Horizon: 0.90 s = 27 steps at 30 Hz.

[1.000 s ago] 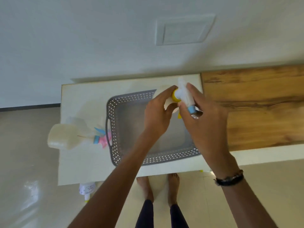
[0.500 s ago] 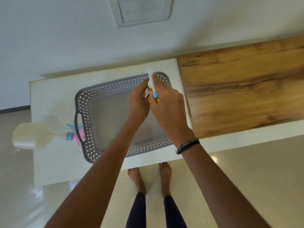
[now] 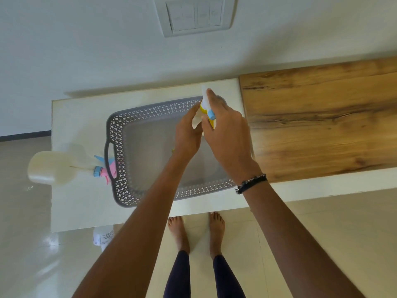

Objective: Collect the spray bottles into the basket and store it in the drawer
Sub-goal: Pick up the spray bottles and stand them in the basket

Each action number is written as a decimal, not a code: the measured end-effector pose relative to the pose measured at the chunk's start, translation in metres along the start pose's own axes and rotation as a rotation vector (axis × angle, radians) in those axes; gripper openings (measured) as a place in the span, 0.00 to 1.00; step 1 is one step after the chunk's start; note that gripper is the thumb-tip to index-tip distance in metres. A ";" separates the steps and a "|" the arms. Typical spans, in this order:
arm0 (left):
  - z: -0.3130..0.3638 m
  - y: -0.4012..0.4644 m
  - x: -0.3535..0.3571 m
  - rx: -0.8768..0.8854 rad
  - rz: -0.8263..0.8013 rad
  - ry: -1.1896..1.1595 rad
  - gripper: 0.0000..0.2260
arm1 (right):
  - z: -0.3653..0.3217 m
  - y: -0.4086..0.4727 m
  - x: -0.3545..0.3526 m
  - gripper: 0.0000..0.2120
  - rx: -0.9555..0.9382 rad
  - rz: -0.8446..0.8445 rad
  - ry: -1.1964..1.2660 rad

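A grey perforated basket (image 3: 120, 134) sits on the white counter (image 3: 79, 117). Above its far right corner I hold a spray bottle (image 3: 205, 105) with a white and yellow head and a blue nozzle. My right hand (image 3: 225, 134) wraps the spray head. My left hand (image 3: 188, 134) grips the white bottle body just below it. A second spray bottle (image 3: 53, 166), translucent white with a blue and pink head, lies on its side at the counter's left edge, its head touching the basket's handle. The held bottle's lower part is hidden by my hands.
A wooden top (image 3: 322, 123) adjoins the counter on the right. A switch plate (image 3: 195, 16) is on the wall behind. Another white bottle (image 3: 103, 235) stands on the tiled floor below the counter's front edge, near my bare feet (image 3: 195, 229).
Both hands with the bottle have shifted from the basket's middle toward its far right corner. The view has tilted, so the basket and the lying bottle sit differently in frame.
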<state>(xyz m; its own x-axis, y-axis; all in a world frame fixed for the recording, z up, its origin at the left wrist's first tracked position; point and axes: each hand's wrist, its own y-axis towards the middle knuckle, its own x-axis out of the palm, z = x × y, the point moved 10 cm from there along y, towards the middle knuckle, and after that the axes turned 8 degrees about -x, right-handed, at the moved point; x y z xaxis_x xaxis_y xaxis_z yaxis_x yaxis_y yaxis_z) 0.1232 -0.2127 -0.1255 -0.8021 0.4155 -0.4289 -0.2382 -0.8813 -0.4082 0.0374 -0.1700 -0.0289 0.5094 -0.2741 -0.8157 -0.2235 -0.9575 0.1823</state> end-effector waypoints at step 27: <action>-0.226 -0.097 -0.312 -0.299 0.645 0.252 0.36 | -0.214 -0.069 0.267 0.17 -0.340 -0.318 -0.226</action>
<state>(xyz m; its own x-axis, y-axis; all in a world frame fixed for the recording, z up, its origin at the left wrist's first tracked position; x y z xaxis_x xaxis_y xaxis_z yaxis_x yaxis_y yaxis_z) 0.5205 -0.2062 -0.1340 -0.5741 -0.0915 -0.8136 0.4237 -0.8835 -0.1996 0.3666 -0.1960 -0.1417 0.3074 0.0259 -0.9512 0.2152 -0.9756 0.0430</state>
